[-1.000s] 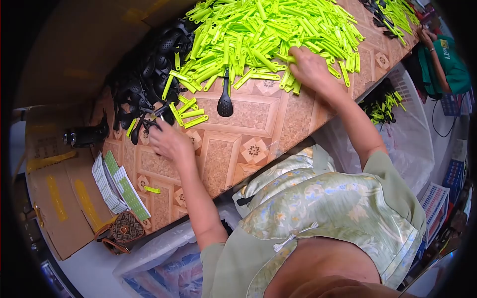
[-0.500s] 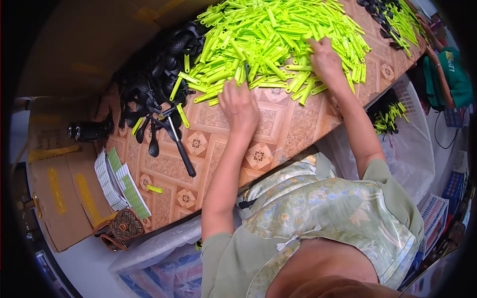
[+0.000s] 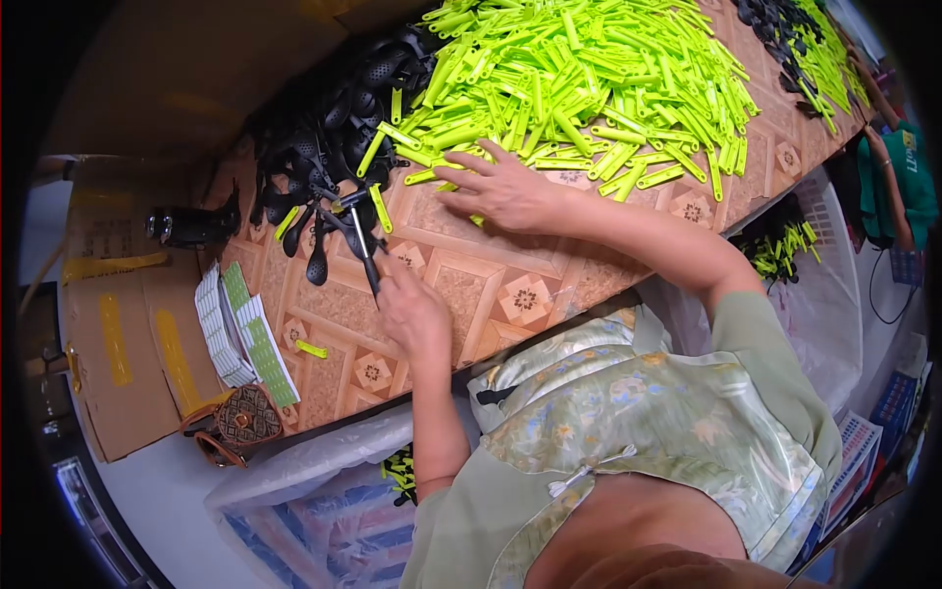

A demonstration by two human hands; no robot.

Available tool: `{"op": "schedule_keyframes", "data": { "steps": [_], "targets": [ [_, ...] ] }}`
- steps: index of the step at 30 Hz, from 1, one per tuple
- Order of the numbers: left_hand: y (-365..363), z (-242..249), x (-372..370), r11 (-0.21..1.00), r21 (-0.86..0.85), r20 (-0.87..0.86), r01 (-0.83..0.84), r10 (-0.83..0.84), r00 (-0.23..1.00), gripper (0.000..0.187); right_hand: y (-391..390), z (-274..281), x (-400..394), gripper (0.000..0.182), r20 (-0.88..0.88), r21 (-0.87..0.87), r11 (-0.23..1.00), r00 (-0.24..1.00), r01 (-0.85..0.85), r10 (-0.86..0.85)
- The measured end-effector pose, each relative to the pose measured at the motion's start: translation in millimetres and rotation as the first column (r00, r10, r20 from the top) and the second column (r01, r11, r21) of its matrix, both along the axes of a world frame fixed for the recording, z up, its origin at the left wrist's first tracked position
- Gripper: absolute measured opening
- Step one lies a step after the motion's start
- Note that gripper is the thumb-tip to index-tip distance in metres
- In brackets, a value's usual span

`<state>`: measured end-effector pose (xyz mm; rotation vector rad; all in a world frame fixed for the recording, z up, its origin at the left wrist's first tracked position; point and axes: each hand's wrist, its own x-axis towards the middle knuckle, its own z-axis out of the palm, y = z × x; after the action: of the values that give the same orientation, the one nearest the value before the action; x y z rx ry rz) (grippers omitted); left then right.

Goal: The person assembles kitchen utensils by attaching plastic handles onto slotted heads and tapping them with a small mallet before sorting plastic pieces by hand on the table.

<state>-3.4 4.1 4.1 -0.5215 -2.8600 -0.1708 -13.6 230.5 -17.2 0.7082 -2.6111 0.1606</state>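
My left hand [image 3: 416, 312] is closed round the black grip of a hammer [image 3: 360, 228], whose metal shaft and small head point away from me. Palm down, my right hand [image 3: 505, 193] lies with fingers spread at the near left edge of a big heap of lime-green plastic handles [image 3: 589, 88]. A bit of lime green shows under its palm; the rest of that piece is hidden. Beyond the hammer head are black perforated spoon-like heads [image 3: 306, 147] in a pile, with a few green handles among them.
A single green handle [image 3: 312, 349] lies near the table's left end. Printed sheets [image 3: 257, 334], a patterned bag [image 3: 245, 417] and cardboard boxes [image 3: 118, 324] stand at the left. A green-shirted person [image 3: 898, 177] is at the far right, by more parts.
My left hand has left the heap and moved to the hammer, now gripping it. My right hand has swept left across the heap's front edge, fingers spreading. The view has shifted slightly.
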Motion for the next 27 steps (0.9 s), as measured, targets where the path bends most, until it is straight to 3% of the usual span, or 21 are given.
{"op": "schedule_keyframes", "data": {
  "steps": [2, 6, 9, 10, 12, 13, 16, 20, 21, 23, 24, 26, 27],
  "targets": [
    [4, -1, 5, 0.995, -0.093, 0.031, 0.026, -0.023, 0.999, 0.045, 2, -13, -17, 0.040, 0.024, 0.008, 0.998, 0.997, 0.069, -0.069],
    [20, 17, 5, 0.984, -0.058, -0.212, 0.167, -0.175, 0.961, 0.041, 27, 4, -13, 0.025, 0.111, 0.022, 0.984, 0.978, 0.177, -0.178],
    [36, 22, -23, 0.938, 0.106, -0.047, 0.331, -0.327, 0.944, 0.030, 60, 1, -1, 0.023, -0.001, -0.007, 0.998, 0.998, 0.070, -0.070],
    [44, 22, -38, 0.913, 0.167, 0.025, 0.373, -0.382, 0.924, 0.028, 67, 1, 3, 0.023, 0.029, 0.017, 0.996, 0.995, 0.091, -0.092],
    [65, 12, -73, 0.812, 0.286, -0.133, 0.509, -0.493, 0.860, 0.022, 79, 8, 11, 0.023, 0.084, 0.061, 0.989, 0.986, 0.138, -0.143],
    [75, 5, -91, 0.811, 0.301, -0.105, 0.502, -0.495, 0.863, 0.022, 83, 18, 11, 0.033, 0.306, 0.076, 0.976, 0.926, 0.206, -0.220],
    [102, -6, -124, 0.806, 0.311, -0.118, 0.503, -0.492, 0.862, 0.021, 95, 23, 16, 0.038, 0.268, -0.102, 0.926, 0.907, 0.362, -0.325],
    [118, -9, -129, 0.855, 0.228, -0.069, 0.466, -0.463, 0.884, 0.019, 99, 27, 17, 0.047, 0.291, -0.113, 0.894, 0.875, 0.433, -0.387],
    [119, -20, -135, 0.820, 0.259, -0.168, 0.511, -0.483, 0.859, 0.009, 106, 23, 14, 0.044, 0.268, -0.186, 0.883, 0.887, 0.430, -0.375],
    [119, -21, -133, 0.788, 0.350, -0.168, 0.507, -0.480, 0.861, 0.008, 121, 8, 8, 0.040, 0.222, -0.332, 0.849, 0.909, 0.411, -0.353],
    [117, -21, -131, 0.770, 0.393, -0.167, 0.502, -0.477, 0.863, 0.008, 121, 16, 8, 0.037, 0.287, -0.376, 0.799, 0.879, 0.469, -0.381],
    [112, -13, -124, 0.802, 0.280, -0.178, 0.528, -0.498, 0.849, 0.010, 118, 38, 10, 0.032, 0.418, -0.447, 0.681, 0.808, 0.581, -0.415],
    [110, -11, -122, 0.814, 0.223, -0.180, 0.537, -0.507, 0.843, 0.011, 119, 44, 8, 0.030, 0.368, -0.462, 0.673, 0.816, 0.577, -0.447]
  ]
}}
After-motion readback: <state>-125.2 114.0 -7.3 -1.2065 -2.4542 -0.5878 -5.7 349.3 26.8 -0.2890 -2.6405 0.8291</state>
